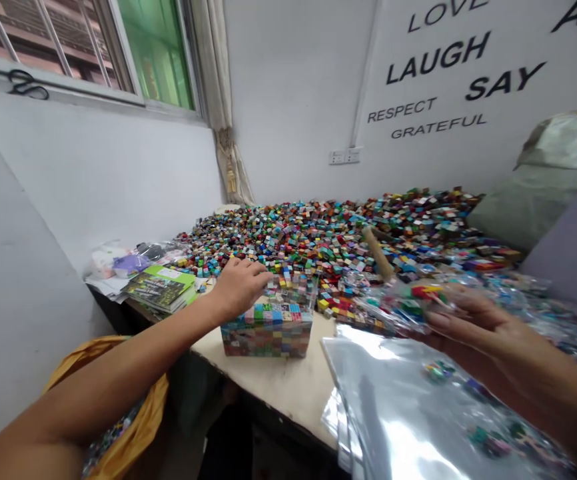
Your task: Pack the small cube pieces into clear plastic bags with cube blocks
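Note:
A clear plastic box (pixel 268 339) packed with small coloured cubes stands near the table's front edge. What looks like its transparent lid (pixel 296 291) tilts up at the back. Over the box's back left corner reaches my left hand (pixel 242 287), fingers stretched forward and slightly bent; I see nothing held in it, though the fingertips' underside is hidden. My right hand (pixel 473 327) pinches a small clear plastic bag (pixel 413 300) with red, yellow and green pieces inside. This bag is above a stack of shiny plastic sheets or bags (pixel 393 393), blurred slightly by motion.
A wide heap of small cubes (pixel 278 233) covers the back of the table (pixel 278 383). A wooden handle (pixel 378 255) sticks out of it. Booklets (pixel 161 288) lie at left, above a yellow sack (pixel 143 427). Small filled bags (pixel 493 440) rest on the sheets.

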`<state>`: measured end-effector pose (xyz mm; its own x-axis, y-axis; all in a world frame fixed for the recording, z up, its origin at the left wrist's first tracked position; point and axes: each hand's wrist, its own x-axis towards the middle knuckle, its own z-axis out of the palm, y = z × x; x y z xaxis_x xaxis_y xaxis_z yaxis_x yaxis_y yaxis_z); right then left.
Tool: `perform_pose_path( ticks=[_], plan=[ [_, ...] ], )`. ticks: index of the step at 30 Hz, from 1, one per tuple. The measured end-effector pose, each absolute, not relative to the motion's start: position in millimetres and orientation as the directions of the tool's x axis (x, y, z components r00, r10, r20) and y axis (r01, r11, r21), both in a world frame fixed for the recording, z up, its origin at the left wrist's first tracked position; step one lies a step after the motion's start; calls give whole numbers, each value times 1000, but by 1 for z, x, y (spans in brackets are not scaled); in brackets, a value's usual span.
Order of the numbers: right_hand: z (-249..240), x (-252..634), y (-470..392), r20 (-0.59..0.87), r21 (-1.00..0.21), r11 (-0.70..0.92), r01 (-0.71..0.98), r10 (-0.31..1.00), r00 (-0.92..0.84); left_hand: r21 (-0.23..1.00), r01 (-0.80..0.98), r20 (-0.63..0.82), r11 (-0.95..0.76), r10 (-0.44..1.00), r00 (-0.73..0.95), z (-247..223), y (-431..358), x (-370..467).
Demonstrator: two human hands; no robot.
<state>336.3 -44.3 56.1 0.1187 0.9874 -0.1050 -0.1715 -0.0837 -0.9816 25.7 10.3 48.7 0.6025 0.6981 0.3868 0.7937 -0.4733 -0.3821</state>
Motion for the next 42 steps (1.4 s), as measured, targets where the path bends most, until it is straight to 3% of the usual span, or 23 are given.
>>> perform_pose_path(
  ticks=[5,13,17,21,24,27,31,33,37,42],
  plan=[
    [54,338,-46,-126,-980,-104,-167,984,127,-274,811,320,-517,746,584,59,18,37],
    [45,343,-41,-102,-983,-86,-163,991,91,-269,852,374,-449,766,522,64,2,30],
    [48,337,-37,-124,-975,-101,-198,987,104,-101,884,269,-456,843,466,72,-3,14],
    [62,324,-31,-74,-989,-74,-128,997,-7,98,855,90,-510,860,502,87,-7,-2],
    [82,303,-25,-7,-996,-17,-89,994,-105,-16,875,21,-484,875,484,93,-11,-14],
    [103,272,-17,52,-998,40,-48,952,-300,-139,873,46,-468,877,477,91,-16,-23],
    [120,220,-2,23,-1000,22,-9,829,-559,-161,880,137,-448,872,469,90,-20,-31],
    [121,197,7,-28,-1000,-22,17,782,-623,-85,898,98,-432,893,440,92,-19,-36],
    [112,167,22,-131,-991,-108,76,737,-663,207,875,-1,-438,894,448,93,-10,-49],
    [109,159,27,-172,-984,-163,74,745,-645,441,733,76,-519,835,545,81,-3,-61]
  ],
)
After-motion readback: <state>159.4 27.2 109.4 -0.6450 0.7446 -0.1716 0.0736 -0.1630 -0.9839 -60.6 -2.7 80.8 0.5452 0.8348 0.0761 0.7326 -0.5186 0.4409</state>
